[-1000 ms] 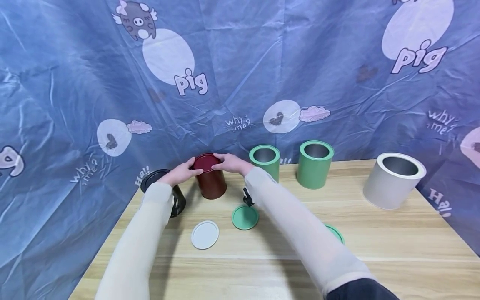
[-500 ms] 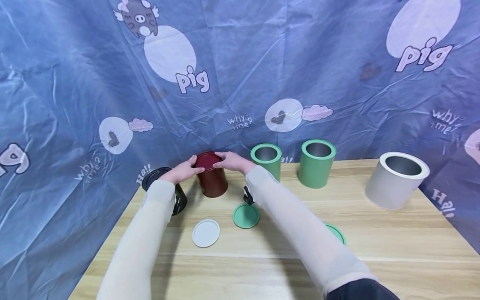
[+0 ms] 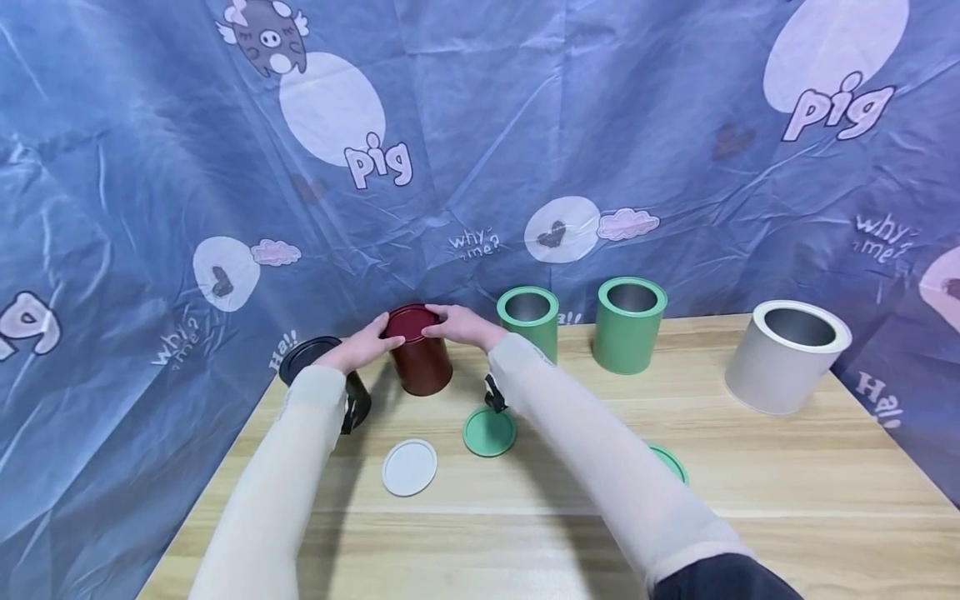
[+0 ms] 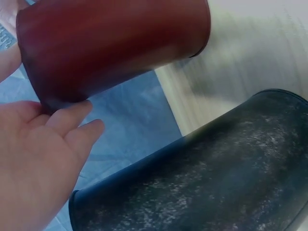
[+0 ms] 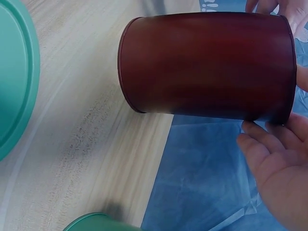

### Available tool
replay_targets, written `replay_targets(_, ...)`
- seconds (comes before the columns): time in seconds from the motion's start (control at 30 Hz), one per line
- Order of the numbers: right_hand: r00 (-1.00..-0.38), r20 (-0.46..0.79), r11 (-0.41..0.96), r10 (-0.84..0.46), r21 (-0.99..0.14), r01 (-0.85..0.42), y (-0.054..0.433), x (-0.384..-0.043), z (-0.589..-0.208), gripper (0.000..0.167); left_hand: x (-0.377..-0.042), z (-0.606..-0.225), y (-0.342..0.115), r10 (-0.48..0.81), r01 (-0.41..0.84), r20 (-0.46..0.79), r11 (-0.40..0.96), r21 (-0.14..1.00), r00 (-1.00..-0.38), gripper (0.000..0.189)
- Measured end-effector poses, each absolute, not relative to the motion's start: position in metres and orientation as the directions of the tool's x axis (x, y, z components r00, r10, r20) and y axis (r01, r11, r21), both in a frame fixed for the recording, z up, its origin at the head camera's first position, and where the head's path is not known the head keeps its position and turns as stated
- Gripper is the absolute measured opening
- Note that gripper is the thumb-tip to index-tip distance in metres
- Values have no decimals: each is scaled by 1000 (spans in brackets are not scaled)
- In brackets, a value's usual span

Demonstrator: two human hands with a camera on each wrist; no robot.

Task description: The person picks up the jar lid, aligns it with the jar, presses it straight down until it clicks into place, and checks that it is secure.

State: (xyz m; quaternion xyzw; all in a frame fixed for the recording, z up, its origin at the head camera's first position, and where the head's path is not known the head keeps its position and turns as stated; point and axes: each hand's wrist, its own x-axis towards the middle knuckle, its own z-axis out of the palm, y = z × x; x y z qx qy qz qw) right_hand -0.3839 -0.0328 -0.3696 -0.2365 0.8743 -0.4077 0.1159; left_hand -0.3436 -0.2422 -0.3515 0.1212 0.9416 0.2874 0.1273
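Observation:
A dark red can (image 3: 423,372) stands upright at the back left of the table, a red lid (image 3: 409,323) on its top. On its left side, my left hand (image 3: 362,346) grips the top edge, thumb over the lid's rim. Opposite, my right hand (image 3: 467,327) holds the right side of the same edge. From the left wrist view, fingertips (image 4: 79,113) of the left hand touch the red can's wall just below the rim. The right wrist view has the right hand's fingers (image 5: 262,144) against the wall too. Partly behind my left forearm stands a black can (image 3: 361,403).
Two open green cans, one narrower (image 3: 537,333) and one wider (image 3: 627,342), stand right of the red can. Farther right is an open white can (image 3: 772,375). A white lid (image 3: 409,467), a green lid (image 3: 489,432) and another green lid (image 3: 670,462), partly hidden by my right arm, lie in front.
The head view shifts slightly. Both hands stay at the red can's top edge, and no object visibly moves.

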Motion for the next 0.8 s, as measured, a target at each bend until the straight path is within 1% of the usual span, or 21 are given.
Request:
replay_targets(0.27,-871,6,550,-491,-774,-315,-31,-381,-374,62,-342,-357,-242,289,143,-163,799,584,-944,75)
replay_targets(0.5,-864,23,541,-502,-771,-335,-30,-381,-377,62,-340,-357,-243,290,150,-151,796,587,-945,74)
replay_targets(0.63,-859,18,548,-511,-764,-342,-30,-380,-378,64,-338,-358,-242,274,142,-148,804,577,-950,74)
replay_targets(0.8,-861,20,556,-509,-755,-347,-29,-379,-376,67,-335,-362,-238,246,142,-111,813,565,-963,74)
